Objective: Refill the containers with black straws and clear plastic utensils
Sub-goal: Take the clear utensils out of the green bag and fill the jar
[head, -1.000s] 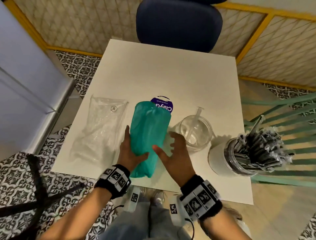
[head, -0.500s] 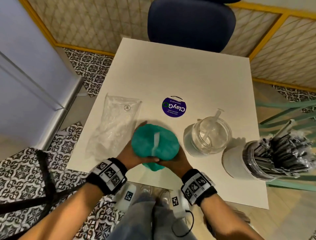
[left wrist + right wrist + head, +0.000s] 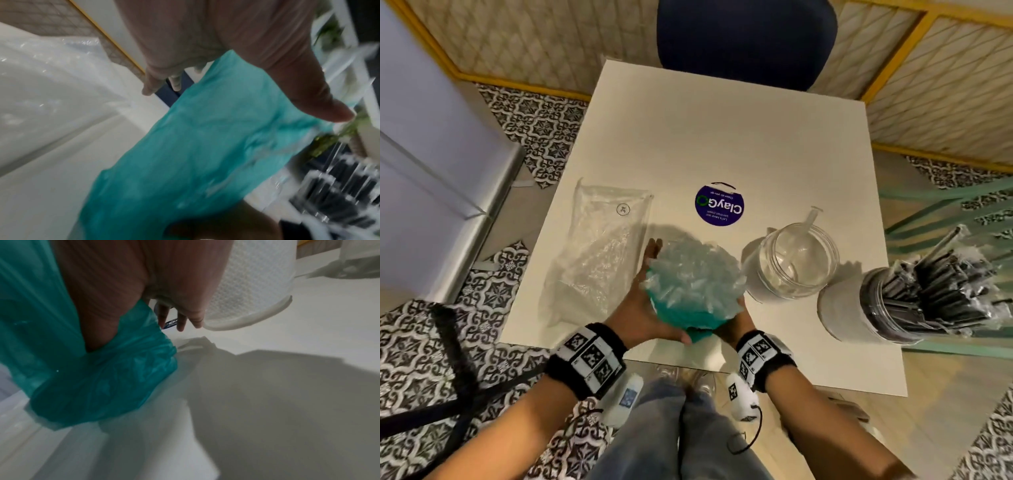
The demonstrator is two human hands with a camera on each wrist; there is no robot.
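Note:
A teal bag [image 3: 685, 317] stands upright near the table's front edge, its open top full of clear wrapped utensils [image 3: 695, 277]. My left hand [image 3: 643, 301] grips its left side, fingers along the bag and thumb round the front. My right hand [image 3: 738, 320] holds the right side, mostly hidden behind the bag. The wrist views show the teal bag [image 3: 195, 154] [image 3: 92, 378] between thumb and fingers of the left hand [image 3: 226, 48] and the right hand [image 3: 144, 280]. Right of the bag stands a clear jar [image 3: 794, 263] with one clear utensil. Further right, a jar of black straws [image 3: 914, 298] is full.
A flat clear plastic bag [image 3: 599, 253] lies left of my hands. A purple round sticker [image 3: 719, 205] sits mid-table. The white table [image 3: 722, 137] has a dark blue chair [image 3: 746, 37] at its far side. A green chair frame [image 3: 945, 212] stands to the right.
The teal bag went from lying flat on the table to standing on end between both hands. Its top has since opened, showing the clear utensils.

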